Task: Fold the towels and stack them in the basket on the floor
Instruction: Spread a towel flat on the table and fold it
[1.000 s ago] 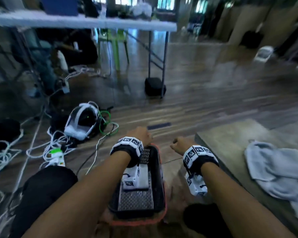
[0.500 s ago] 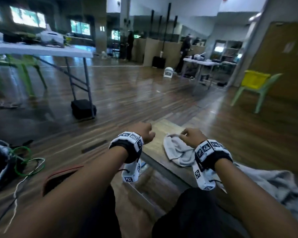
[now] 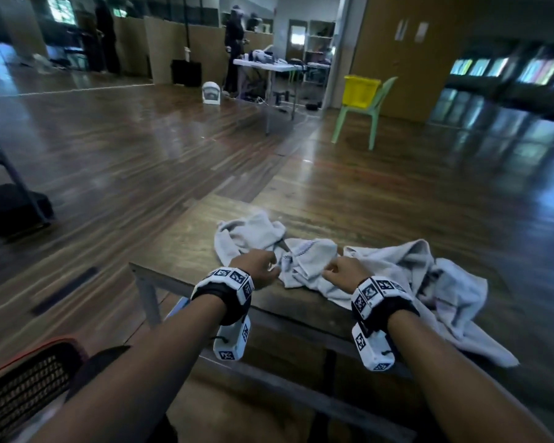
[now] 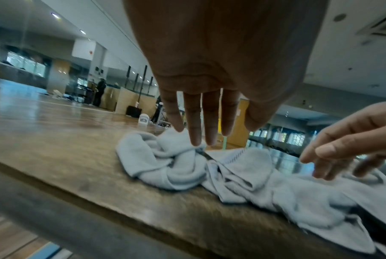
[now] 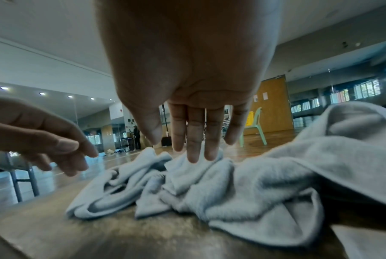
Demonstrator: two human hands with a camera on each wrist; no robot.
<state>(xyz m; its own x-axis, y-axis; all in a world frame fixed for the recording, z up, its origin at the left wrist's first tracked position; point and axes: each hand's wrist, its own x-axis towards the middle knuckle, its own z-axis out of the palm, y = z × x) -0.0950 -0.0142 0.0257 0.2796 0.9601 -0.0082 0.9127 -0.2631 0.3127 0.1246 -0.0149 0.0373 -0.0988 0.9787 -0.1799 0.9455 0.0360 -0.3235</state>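
Note:
Crumpled pale grey towels [image 3: 304, 257] lie in a heap on a low wooden table [image 3: 179, 251]; another towel [image 3: 442, 282] spreads to the right and hangs over the front edge. My left hand [image 3: 256, 266] hovers just above the heap's left part, fingers [image 4: 196, 129] straight and holding nothing. My right hand [image 3: 343, 270] hovers over the middle, fingers [image 5: 194, 145] straight and pointing down at the cloth [image 5: 209, 184]. The black mesh basket [image 3: 23, 385] with an orange rim sits on the floor at lower left.
Shiny wooden floor surrounds the table. A black box [image 3: 10, 206] and a folding table leg stand at the left. A green chair [image 3: 362, 113] with a yellow bin, a white table [image 3: 269, 65] and people are far behind.
My view swung from the basket on the floor up and right to the table. Both hands moved from beside the basket to just above the towel heap and opened from loose fists.

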